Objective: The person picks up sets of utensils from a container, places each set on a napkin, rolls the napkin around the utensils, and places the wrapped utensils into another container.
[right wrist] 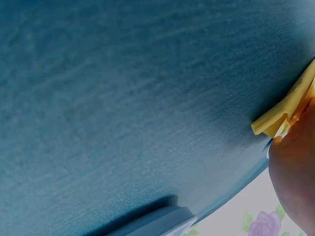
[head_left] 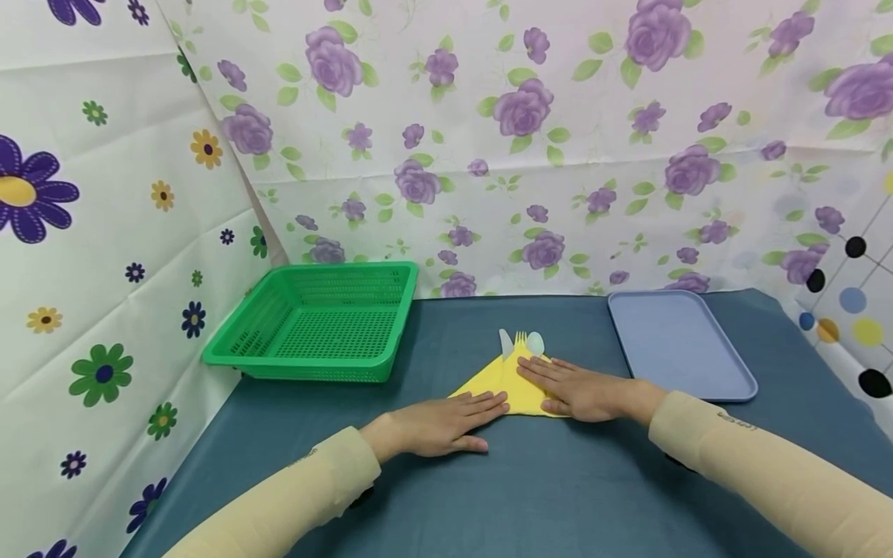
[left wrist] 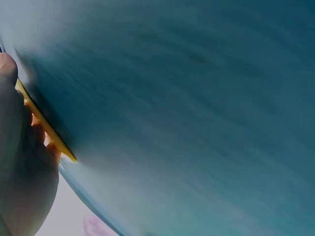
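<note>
A folded yellow napkin lies on the table, and the tops of a white plastic knife, a yellow fork and a pale spoon stick out of its far edge. With fingers straight, my left hand rests on the napkin's near left part. My right hand lies flat across its right side, fingers pointing left. Both wrist views catch only the hand's edge and a strip of yellow napkin under it. The cutlery's lower parts are hidden inside the napkin.
At the back left stands a green plastic basket with mesh walls. A light blue tray lies at the back right. Blue-grey cloth covers the table; flowered sheets hang behind and at the sides.
</note>
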`<state>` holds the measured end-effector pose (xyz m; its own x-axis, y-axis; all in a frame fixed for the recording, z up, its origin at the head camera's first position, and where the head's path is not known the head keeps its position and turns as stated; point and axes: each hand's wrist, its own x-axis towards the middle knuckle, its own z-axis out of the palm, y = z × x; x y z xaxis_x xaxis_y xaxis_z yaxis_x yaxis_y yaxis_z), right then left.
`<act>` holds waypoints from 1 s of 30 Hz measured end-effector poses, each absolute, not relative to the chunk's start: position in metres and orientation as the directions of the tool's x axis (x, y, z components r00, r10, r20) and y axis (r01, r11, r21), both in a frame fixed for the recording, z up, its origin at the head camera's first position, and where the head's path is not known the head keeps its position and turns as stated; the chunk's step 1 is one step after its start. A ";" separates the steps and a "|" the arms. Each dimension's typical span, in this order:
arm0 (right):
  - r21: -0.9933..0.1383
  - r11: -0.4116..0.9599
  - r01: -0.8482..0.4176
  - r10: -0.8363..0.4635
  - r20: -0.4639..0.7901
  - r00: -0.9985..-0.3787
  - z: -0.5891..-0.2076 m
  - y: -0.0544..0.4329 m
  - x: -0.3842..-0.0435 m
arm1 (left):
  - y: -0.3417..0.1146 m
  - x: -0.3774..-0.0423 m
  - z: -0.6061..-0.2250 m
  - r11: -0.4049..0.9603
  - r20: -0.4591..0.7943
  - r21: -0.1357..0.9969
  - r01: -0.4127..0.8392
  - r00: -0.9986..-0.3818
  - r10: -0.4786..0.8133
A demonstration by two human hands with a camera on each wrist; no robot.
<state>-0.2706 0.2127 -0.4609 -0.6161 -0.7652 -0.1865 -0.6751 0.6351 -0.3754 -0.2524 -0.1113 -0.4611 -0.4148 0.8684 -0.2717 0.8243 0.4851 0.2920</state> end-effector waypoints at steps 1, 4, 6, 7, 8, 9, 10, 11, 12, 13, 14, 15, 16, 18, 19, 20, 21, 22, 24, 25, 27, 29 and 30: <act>-0.375 0.637 -0.674 -0.764 -0.187 -0.617 -0.461 0.213 -0.271 | -0.114 -0.253 -0.461 0.493 -0.276 0.283 0.823 -0.422 0.863; -0.377 0.641 -0.668 -0.760 -0.189 -0.622 -0.460 0.213 -0.270 | -0.124 -0.254 -0.461 0.518 -0.288 0.256 0.816 -0.447 0.847; -0.375 0.644 -0.666 -0.757 -0.192 -0.624 -0.460 0.213 -0.270 | -0.130 -0.254 -0.461 0.527 -0.292 0.233 0.817 -0.458 0.839; -0.374 0.645 -0.666 -0.756 -0.191 -0.625 -0.461 0.213 -0.270 | -0.134 -0.254 -0.461 0.531 -0.293 0.226 0.817 -0.463 0.837; -0.374 0.645 -0.666 -0.756 -0.191 -0.625 -0.461 0.213 -0.270 | -0.137 -0.254 -0.461 0.536 -0.296 0.221 0.815 -0.468 0.833; -0.374 0.645 -0.666 -0.757 -0.191 -0.625 -0.461 0.213 -0.269 | -0.139 -0.254 -0.460 0.542 -0.300 0.220 0.811 -0.473 0.828; -0.373 0.645 -0.667 -0.757 -0.191 -0.625 -0.461 0.212 -0.269 | -0.142 -0.254 -0.460 0.546 -0.301 0.218 0.809 -0.477 0.826; -0.373 0.644 -0.668 -0.757 -0.190 -0.625 -0.461 0.212 -0.269 | -0.145 -0.253 -0.459 0.552 -0.301 0.215 0.806 -0.483 0.822; -0.372 0.643 -0.669 -0.759 -0.188 -0.624 -0.461 0.212 -0.269 | -0.148 -0.253 -0.459 0.558 -0.302 0.214 0.802 -0.489 0.818; -0.373 0.641 -0.671 -0.760 -0.186 -0.623 -0.461 0.212 -0.269 | -0.151 -0.253 -0.459 0.566 -0.303 0.214 0.797 -0.496 0.814; -0.372 0.639 -0.673 -0.762 -0.183 -0.622 -0.461 0.212 -0.269 | -0.154 -0.253 -0.459 0.573 -0.303 0.212 0.792 -0.504 0.809; -0.372 0.638 -0.675 -0.762 -0.180 -0.621 -0.460 0.212 -0.269 | -0.158 -0.253 -0.458 0.581 -0.304 0.209 0.786 -0.513 0.803; -0.373 0.636 -0.675 -0.763 -0.177 -0.621 -0.460 0.212 -0.269 | -0.161 -0.252 -0.459 0.588 -0.304 0.203 0.783 -0.521 0.798; -0.375 0.633 -0.677 -0.765 -0.171 -0.620 -0.460 0.212 -0.269 | -0.167 -0.252 -0.459 0.605 -0.307 0.198 0.771 -0.537 0.786; -0.374 0.632 -0.678 -0.766 -0.170 -0.620 -0.461 0.213 -0.269 | -0.170 -0.252 -0.459 0.610 -0.305 0.195 0.768 -0.543 0.782; -0.374 0.631 -0.680 -0.767 -0.168 -0.620 -0.461 0.213 -0.269 | -0.173 -0.251 -0.459 0.614 -0.303 0.191 0.766 -0.549 0.779; -0.374 0.630 -0.681 -0.768 -0.166 -0.619 -0.460 0.213 -0.269 | -0.175 -0.251 -0.459 0.618 -0.299 0.189 0.763 -0.554 0.777; -0.374 0.628 -0.682 -0.769 -0.164 -0.618 -0.460 0.213 -0.269 | -0.178 -0.251 -0.459 0.619 -0.295 0.186 0.763 -0.557 0.776; -0.376 0.626 -0.684 -0.771 -0.161 -0.617 -0.461 0.214 -0.269 | -0.181 -0.250 -0.458 0.621 -0.280 0.190 0.760 -0.565 0.776; -0.374 0.625 -0.685 -0.771 -0.161 -0.616 -0.460 0.214 -0.269 | -0.182 -0.251 -0.458 0.619 -0.265 0.198 0.760 -0.567 0.780; -0.371 0.627 -0.685 -0.770 -0.162 -0.616 -0.461 0.214 -0.269 | -0.179 -0.251 -0.456 0.617 -0.235 0.223 0.755 -0.572 0.785; -0.370 0.632 -0.681 -0.767 -0.167 -0.620 -0.462 0.213 -0.270 | -0.169 -0.251 -0.453 0.611 -0.206 0.256 0.749 -0.576 0.791; -0.370 0.634 -0.679 -0.765 -0.169 -0.622 -0.462 0.212 -0.269 | -0.163 -0.252 -0.451 0.608 -0.188 0.271 0.747 -0.578 0.794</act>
<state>-0.2694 0.2121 -0.4621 -0.6217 -0.7647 -0.1695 -0.6790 0.6341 -0.3700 -0.2517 -0.1630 -0.4514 -0.5781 0.7941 -0.1876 0.7466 0.6076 0.2709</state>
